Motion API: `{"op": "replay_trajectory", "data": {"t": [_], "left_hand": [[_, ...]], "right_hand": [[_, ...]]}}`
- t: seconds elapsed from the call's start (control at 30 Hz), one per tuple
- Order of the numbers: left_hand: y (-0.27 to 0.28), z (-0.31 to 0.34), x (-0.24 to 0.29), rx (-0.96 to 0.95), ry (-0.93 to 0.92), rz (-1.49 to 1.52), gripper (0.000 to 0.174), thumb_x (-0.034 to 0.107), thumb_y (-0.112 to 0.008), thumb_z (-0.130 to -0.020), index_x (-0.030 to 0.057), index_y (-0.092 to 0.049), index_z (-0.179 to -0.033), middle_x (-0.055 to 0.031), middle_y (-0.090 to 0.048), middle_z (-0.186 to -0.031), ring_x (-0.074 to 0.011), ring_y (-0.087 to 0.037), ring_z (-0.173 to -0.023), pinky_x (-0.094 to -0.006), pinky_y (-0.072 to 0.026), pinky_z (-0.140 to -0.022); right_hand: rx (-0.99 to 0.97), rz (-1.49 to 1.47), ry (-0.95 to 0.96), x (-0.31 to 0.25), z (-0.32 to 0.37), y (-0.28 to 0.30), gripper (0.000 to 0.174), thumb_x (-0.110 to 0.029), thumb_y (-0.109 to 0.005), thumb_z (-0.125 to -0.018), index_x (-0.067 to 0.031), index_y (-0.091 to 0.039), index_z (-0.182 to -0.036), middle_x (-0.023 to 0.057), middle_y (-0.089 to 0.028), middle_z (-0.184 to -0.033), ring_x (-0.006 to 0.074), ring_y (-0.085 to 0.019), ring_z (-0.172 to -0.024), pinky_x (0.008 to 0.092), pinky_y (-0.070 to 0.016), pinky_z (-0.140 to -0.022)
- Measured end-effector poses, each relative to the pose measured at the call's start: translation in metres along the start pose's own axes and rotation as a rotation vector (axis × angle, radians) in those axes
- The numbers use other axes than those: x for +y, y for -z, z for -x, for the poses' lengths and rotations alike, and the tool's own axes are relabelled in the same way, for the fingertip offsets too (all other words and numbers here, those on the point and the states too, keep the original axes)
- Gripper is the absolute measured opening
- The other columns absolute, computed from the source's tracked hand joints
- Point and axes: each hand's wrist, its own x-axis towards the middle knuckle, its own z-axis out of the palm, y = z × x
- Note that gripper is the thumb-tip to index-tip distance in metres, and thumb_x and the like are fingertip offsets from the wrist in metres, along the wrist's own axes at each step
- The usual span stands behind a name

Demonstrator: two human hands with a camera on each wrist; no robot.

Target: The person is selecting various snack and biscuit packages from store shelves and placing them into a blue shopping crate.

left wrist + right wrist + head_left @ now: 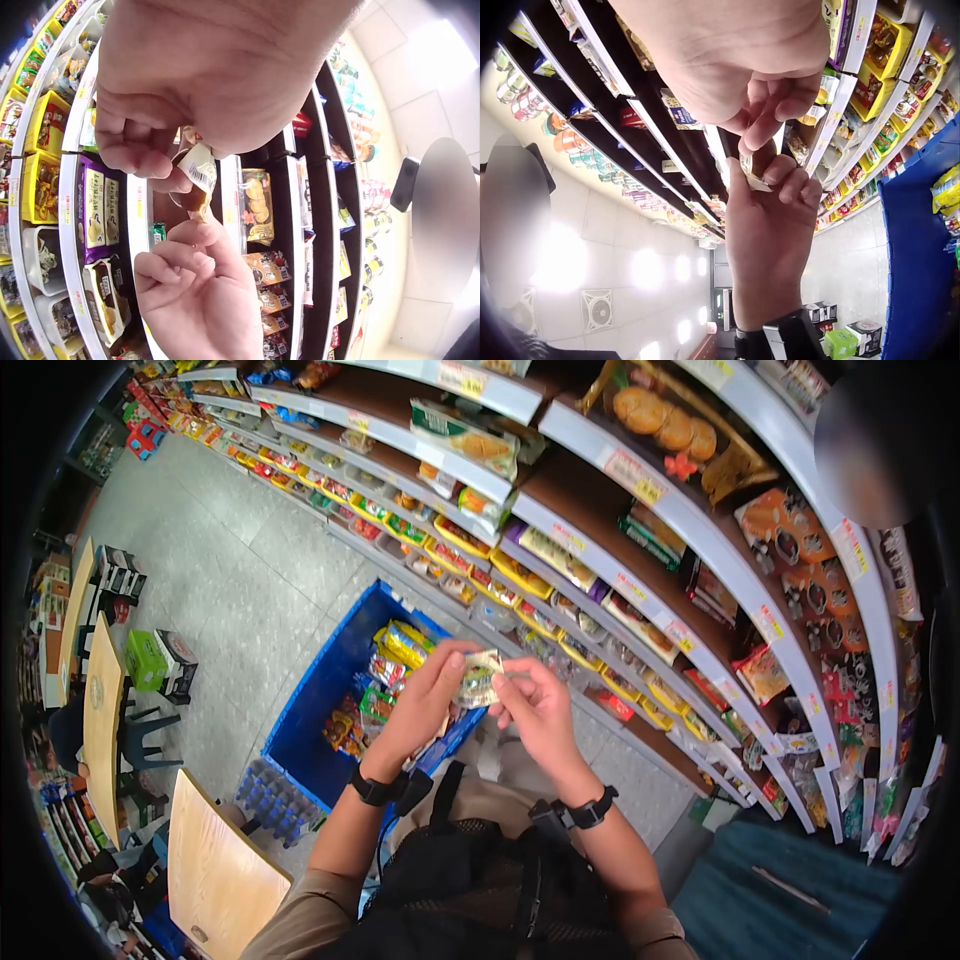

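Observation:
A small snack packet with pale and greenish print is held between both hands over the blue crate. My left hand grips its left side, and my right hand pinches the right edge between thumb and fingers. Seen from the left wrist, the packet carries a white label with a barcode and has a brownish part below. From the right wrist, only a pale edge of the packet shows among the fingers. Beneath the hands, the blue crate contains several bright snack packets, including a yellow bag.
Tiered store shelves with packaged snacks and price tags run along the right. Yellow bins line the lower tiers. Stacked dark bottles or cans stand beside the crate. Left are wooden tabletops, a blue stool and a green box.

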Motion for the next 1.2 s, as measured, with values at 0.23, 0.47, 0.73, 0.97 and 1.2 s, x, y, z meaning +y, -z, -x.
{"op": "replay_trajectory", "data": {"t": [0.23, 0.47, 0.73, 0.97, 1.2], "left_hand": [[0.006, 0.017, -0.058, -0.095, 0.296, 0.063, 0.037, 0.027, -0.061, -0.095, 0.0028, -0.049, -0.119, -0.0022, -0.060, -0.080, -0.0058, -0.053, -0.064, -0.0204, -0.0425, -0.057], [0.038, 0.037, -0.189, 0.015, 0.416, -0.011, 0.034, 0.020, -0.065, -0.090, 0.0022, -0.049, -0.114, -0.0077, -0.065, -0.069, -0.0102, -0.054, -0.052, -0.0256, -0.0425, -0.048], [0.070, 0.052, -0.316, 0.229, 0.561, -0.553, 0.032, 0.019, -0.068, -0.084, 0.0032, -0.056, -0.110, -0.0149, -0.069, -0.081, -0.0228, -0.069, -0.059, -0.0335, -0.0528, -0.058], [0.027, 0.018, -0.333, 0.229, 0.605, -0.205, 0.029, 0.020, -0.065, -0.087, 0.0067, -0.059, -0.112, -0.0152, -0.068, -0.098, -0.0205, -0.070, -0.062, -0.0278, -0.0526, -0.060], [0.008, 0.007, -0.278, -0.097, 0.702, 0.328, 0.041, 0.026, -0.056, -0.091, 0.0102, -0.056, -0.129, -0.0077, -0.067, -0.116, -0.0153, -0.067, -0.091, -0.0262, -0.0515, -0.073]], "right_hand": [[-0.039, 0.094, -0.224, 0.050, 0.000, 0.025, 0.021, -0.018, -0.059, -0.095, -0.0043, -0.055, -0.110, 0.0068, -0.067, -0.074, 0.0070, -0.055, -0.053, 0.0213, -0.0424, -0.049], [-0.230, 0.323, -0.378, 0.111, 0.016, 0.051, 0.028, -0.021, -0.059, -0.094, -0.0009, -0.053, -0.114, 0.0106, -0.067, -0.092, 0.0132, -0.063, -0.074, 0.0278, -0.0490, -0.062], [0.072, 0.155, -0.383, 0.103, 0.043, 0.106, 0.023, -0.018, -0.055, -0.095, -0.0007, -0.057, -0.109, 0.0070, -0.064, -0.089, 0.0122, -0.059, -0.073, 0.0259, -0.0483, -0.068], [0.280, 0.155, -0.352, 0.099, 0.077, 0.141, 0.023, -0.023, -0.054, -0.096, -0.0034, -0.059, -0.107, 0.0041, -0.064, -0.085, 0.0104, -0.058, -0.070, 0.0237, -0.0465, -0.066], [0.369, 0.115, -0.365, 0.104, 0.097, 0.148, 0.024, -0.024, -0.055, -0.096, -0.0039, -0.060, -0.107, 0.0036, -0.065, -0.085, 0.0098, -0.058, -0.071, 0.0235, -0.0464, -0.066]]}}
